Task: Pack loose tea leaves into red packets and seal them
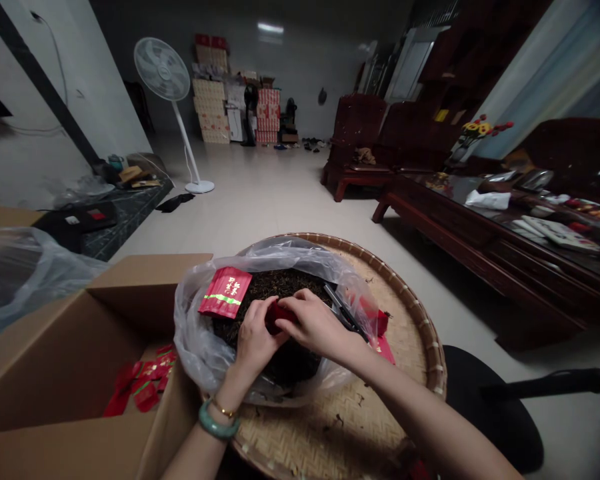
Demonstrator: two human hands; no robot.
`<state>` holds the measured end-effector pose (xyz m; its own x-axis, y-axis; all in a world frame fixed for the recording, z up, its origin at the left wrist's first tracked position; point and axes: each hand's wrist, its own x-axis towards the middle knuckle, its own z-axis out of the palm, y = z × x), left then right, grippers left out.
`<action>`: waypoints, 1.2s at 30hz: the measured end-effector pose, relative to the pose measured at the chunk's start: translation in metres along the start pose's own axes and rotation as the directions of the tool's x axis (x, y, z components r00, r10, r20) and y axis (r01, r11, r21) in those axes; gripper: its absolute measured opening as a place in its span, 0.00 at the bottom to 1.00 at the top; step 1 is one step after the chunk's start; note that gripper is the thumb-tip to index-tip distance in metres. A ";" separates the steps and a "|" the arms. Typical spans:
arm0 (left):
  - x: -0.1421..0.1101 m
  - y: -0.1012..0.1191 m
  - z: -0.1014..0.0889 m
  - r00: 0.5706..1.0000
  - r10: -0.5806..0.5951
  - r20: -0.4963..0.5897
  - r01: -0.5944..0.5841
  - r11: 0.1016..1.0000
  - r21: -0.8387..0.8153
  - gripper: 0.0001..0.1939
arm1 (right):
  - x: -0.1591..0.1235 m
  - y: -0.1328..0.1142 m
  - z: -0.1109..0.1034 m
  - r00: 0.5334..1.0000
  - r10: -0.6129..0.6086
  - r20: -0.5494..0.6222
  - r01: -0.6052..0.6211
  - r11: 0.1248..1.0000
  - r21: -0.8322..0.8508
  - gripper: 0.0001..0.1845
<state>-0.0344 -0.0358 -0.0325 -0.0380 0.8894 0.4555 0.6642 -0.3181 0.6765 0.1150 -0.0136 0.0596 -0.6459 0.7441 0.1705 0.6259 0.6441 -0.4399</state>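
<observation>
Both my left hand and my right hand pinch a small red packet between them, above a heap of dark loose tea leaves. The leaves lie in a clear plastic bag with its mouth spread wide. On the bag's left side rests a stack of flat red packets with gold lettering and a green stripe. Beside my right hand a black-handled tool leans on the leaves; its far end is unclear. My fingers hide much of the held packet.
The bag stands on a round woven bamboo tray with stray leaves. Left is an open cardboard box holding several red packets. More red packets lie at the tray's right. A black round base stands right; a white fan stands farther off.
</observation>
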 end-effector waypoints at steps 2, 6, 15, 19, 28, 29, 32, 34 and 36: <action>0.000 -0.001 0.000 1.000 0.005 0.009 -0.005 1.000 0.019 0.25 | 0.001 0.001 0.002 0.999 -0.005 0.038 0.005 1.000 -0.006 0.10; 0.000 -0.002 0.000 1.000 -0.001 -0.025 0.002 0.999 0.052 0.23 | -0.001 0.010 -0.005 0.996 -0.078 -0.034 0.082 0.988 0.130 0.05; 0.000 0.006 0.002 0.998 -0.040 -0.057 0.042 0.998 0.044 0.23 | -0.005 0.023 0.004 0.988 0.114 -0.105 -0.061 0.909 0.412 0.14; 0.001 0.009 0.003 0.997 -0.053 -0.058 0.052 0.998 -0.021 0.22 | -0.006 0.025 0.002 0.966 0.123 -0.229 -0.023 0.918 0.397 0.09; -0.002 0.000 0.004 0.991 -0.093 0.094 0.102 0.990 -0.099 0.11 | -0.019 0.028 0.003 0.992 -0.076 -0.100 0.093 0.979 0.181 0.05; -0.002 0.000 0.003 0.990 -0.084 0.112 0.095 0.990 -0.101 0.12 | -0.020 0.029 0.004 0.994 -0.085 -0.075 0.095 0.985 0.145 0.06; 0.001 0.001 0.000 0.985 -0.032 0.171 0.050 0.994 -0.102 0.11 | -0.021 0.030 0.008 0.995 -0.096 0.025 0.095 0.994 0.051 0.07; 0.004 0.001 -0.002 0.981 0.004 0.193 0.015 0.996 -0.093 0.09 | -0.022 0.031 0.009 0.995 -0.081 0.058 0.080 0.996 0.030 0.07; 0.005 0.000 -0.002 0.978 0.014 0.206 0.005 0.996 -0.088 0.07 | -0.023 0.031 0.007 0.998 -0.052 0.024 0.051 0.998 0.041 0.06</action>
<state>-0.0361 -0.0315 -0.0292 0.1257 0.9335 0.3357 0.5956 -0.3417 0.7270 0.1465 -0.0118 0.0360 -0.6875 0.7054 0.1722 0.5736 0.6731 -0.4668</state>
